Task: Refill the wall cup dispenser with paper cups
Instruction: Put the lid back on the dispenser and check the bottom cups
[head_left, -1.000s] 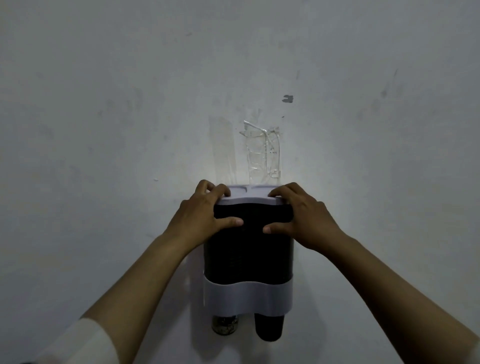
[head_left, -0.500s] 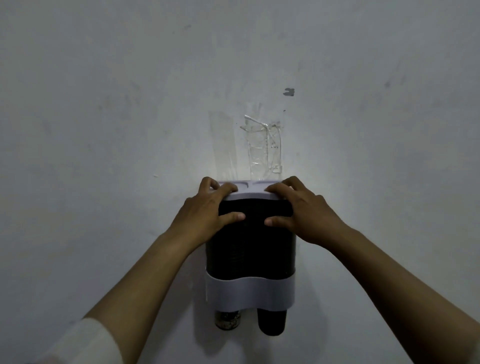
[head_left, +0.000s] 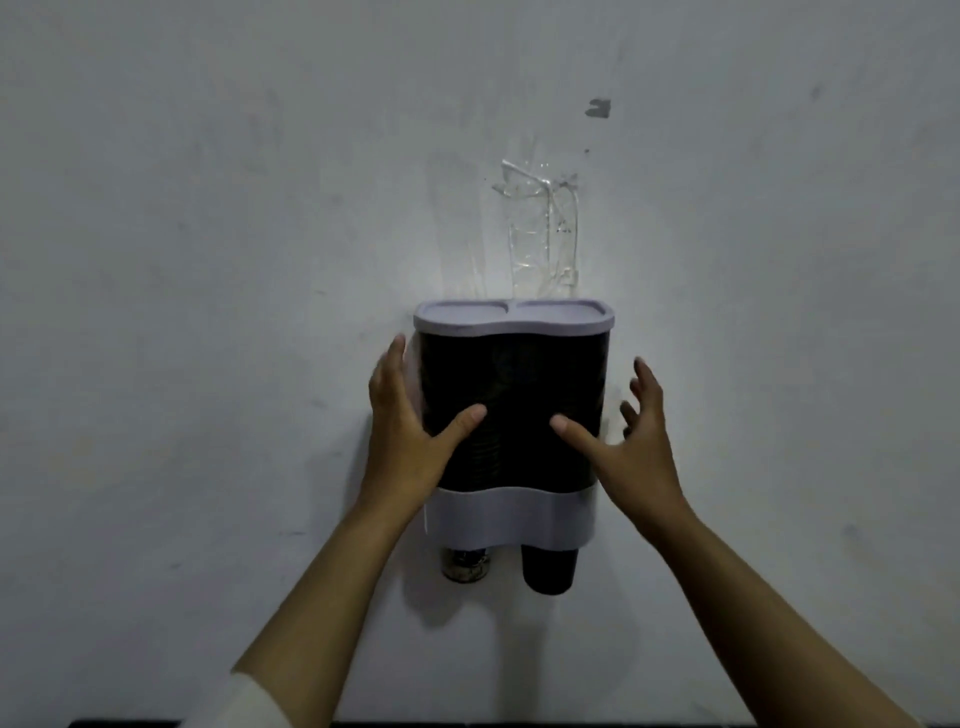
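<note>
left grip (head_left: 410, 431) spread, right grip (head_left: 631, 441) spread

A dark cup dispenser (head_left: 511, 410) with a pale lid (head_left: 514, 316) hangs on the wall (head_left: 208, 260). The left hand (head_left: 402, 431) lies open against its left side, thumb on the front. The right hand (head_left: 631, 441) spreads beside its right side. Two cups (head_left: 549, 569) protrude below.

Left hand (head_left: 402, 441) fingers hidden behind the dispenser (head_left: 511, 415) side
</note>
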